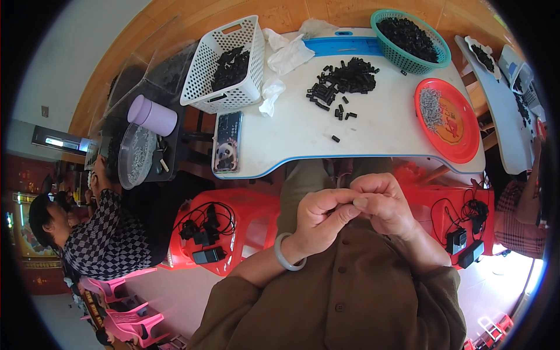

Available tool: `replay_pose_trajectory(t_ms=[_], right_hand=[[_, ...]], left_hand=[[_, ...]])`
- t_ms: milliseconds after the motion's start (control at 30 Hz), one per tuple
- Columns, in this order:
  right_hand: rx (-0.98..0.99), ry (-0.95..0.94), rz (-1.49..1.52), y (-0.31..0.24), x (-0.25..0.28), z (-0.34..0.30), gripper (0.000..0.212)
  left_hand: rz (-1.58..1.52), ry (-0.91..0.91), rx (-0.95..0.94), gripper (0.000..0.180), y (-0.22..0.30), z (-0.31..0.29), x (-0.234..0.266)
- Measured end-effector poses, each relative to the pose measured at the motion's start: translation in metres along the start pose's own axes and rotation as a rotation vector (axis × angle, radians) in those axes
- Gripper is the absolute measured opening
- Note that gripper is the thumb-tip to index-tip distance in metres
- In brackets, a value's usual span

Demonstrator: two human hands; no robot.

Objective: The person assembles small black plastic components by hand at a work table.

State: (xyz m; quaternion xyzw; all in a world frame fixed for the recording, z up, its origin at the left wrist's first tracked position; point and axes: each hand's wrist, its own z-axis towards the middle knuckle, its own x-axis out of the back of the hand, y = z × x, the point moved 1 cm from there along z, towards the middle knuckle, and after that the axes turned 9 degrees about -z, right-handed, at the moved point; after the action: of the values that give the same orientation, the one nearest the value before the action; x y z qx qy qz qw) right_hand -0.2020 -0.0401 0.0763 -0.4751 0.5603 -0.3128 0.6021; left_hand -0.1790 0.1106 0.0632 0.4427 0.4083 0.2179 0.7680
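In front of my chest, past the table's near edge, my left hand [324, 220] and my right hand [387, 209] meet, thumbs and fingertips pinched together. Whatever lies between the fingertips is too small and covered to make out. Beyond them on the white table [274, 131], a pile of small black cylindrical parts [353, 76] has several strays scattered toward me. To its right sits a red plate [466, 131] bearing a heap of small grey pieces [430, 108]. A green basket [402, 61] at the back right holds more black parts.
A white perforated basket [252, 87] with black parts stands at the table's left, near crumpled tissues [289, 53] and a phone with a panda case [227, 143]. Red stools [256, 216] carrying cables flank me. Another person [111, 233] sits at left, by a purple cup [153, 115].
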Motion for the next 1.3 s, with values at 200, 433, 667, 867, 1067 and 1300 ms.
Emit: replay_pose_trajectory(t_ms=[200, 433, 667, 867, 1067, 1300], right_hand=[[-0.02, 0.006, 0.089, 0.006, 0.0, -0.002, 0.013], [-0.011, 0.074, 0.115, 0.015, -0.002, 0.0, 0.016], [-0.025, 0.022, 0.147, 0.016, -0.001, 0.007, 0.019], [0.073, 0.12, -0.073, 0.02, 0.004, 0.014, 0.023], [0.058, 0.284, -0.338, 0.033, 0.031, 0.026, 0.019], [0.271, 0.529, -0.866, 0.029, 0.073, 0.046, 0.021]], left_hand=[[0.105, -0.052, -0.033, 0.013, 0.001, 0.0, 0.004], [0.068, -0.025, -0.032, 0.013, -0.007, 0.0, 0.004], [0.035, 0.02, -0.018, 0.014, -0.012, -0.001, 0.011], [-0.008, 0.185, -0.001, 0.015, -0.01, 0.006, 0.016], [0.171, 0.366, 0.04, 0.015, -0.016, 0.014, 0.069], [0.606, 0.552, -0.249, 0.019, 0.046, 0.109, 0.174]])
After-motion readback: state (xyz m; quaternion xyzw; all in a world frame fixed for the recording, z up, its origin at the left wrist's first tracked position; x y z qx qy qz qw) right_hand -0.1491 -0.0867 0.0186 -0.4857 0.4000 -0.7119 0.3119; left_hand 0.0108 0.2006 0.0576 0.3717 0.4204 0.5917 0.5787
